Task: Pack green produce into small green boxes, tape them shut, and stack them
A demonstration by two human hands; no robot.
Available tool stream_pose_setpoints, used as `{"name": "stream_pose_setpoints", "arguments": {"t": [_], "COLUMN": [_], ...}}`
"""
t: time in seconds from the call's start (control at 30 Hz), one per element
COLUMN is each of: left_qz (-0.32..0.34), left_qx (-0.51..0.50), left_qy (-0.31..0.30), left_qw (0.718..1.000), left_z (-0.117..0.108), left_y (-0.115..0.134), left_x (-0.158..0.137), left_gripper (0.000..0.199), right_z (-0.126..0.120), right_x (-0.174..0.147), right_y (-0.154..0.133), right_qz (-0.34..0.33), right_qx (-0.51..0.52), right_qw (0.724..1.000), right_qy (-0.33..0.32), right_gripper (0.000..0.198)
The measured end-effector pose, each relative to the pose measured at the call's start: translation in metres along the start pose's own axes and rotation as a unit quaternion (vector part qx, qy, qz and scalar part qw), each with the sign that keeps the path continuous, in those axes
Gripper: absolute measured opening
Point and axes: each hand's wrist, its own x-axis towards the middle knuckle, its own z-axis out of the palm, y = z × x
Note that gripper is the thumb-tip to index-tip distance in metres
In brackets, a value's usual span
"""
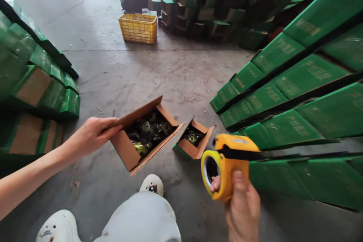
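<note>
The left hand (96, 133) pinches 1 flap of the open, filled brown-and-green rectangular cardboard box (124, 149), in front of the white shoes (152, 184). Probably it is heavy, flaps bendable; walls hold better. The right hand (244, 201) wraps the yellow plastic tape dispenser (227, 170).

Pale characters are printed on the stacked green cartons (309, 77) at right, a label is seen on the orange tape dispenser (237, 168); neither can be read
</note>
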Motion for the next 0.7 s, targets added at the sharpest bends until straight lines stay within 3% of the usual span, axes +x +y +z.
{"name": "stream_pose_setpoints", "arguments": {"t": [0.13,0.23,0.33,0.43,0.53,0.63,0.7], "left_qz": [0.009,0.003,0.004,-0.071,-0.202,-0.277,-0.312], "left_qx": [0.090,0.096,0.037,-0.063,-0.217,-0.338,-0.352], "left_qy": [-0.028,-0.071,-0.119,-0.097,-0.039,-0.014,-0.013], "left_qw": [0.995,0.993,0.992,0.991,0.954,0.899,0.883], "left_z": [-0.008,0.011,0.031,0.039,0.036,0.032,0.038], "left_y": [-0.066,-0.121,-0.181,-0.237,-0.277,-0.294,-0.294], "left_x": [-0.034,-0.052,-0.067,-0.085,-0.107,-0.127,-0.136], "left_gripper": [0.041,0.039,0.038,0.043,0.071,0.109,0.120], "right_z": [0.056,0.104,0.149,0.187,0.220,0.248,0.264], "right_x": [-0.003,0.004,0.012,0.014,0.009,0.002,-0.005], "right_y": [0.028,0.049,0.072,0.099,0.129,0.158,0.172], "right_qz": [0.069,0.097,0.105,0.078,0.031,0.012,0.016], "right_qx": [-0.030,-0.047,-0.077,-0.178,-0.330,-0.424,-0.462], "right_qw": [0.986,0.962,0.939,0.920,0.889,0.849,0.822], "right_qy": [-0.146,-0.250,-0.317,-0.340,-0.316,-0.315,-0.334], "right_gripper": [0.069,0.072,0.073,0.068,0.063,0.070,0.076]}}
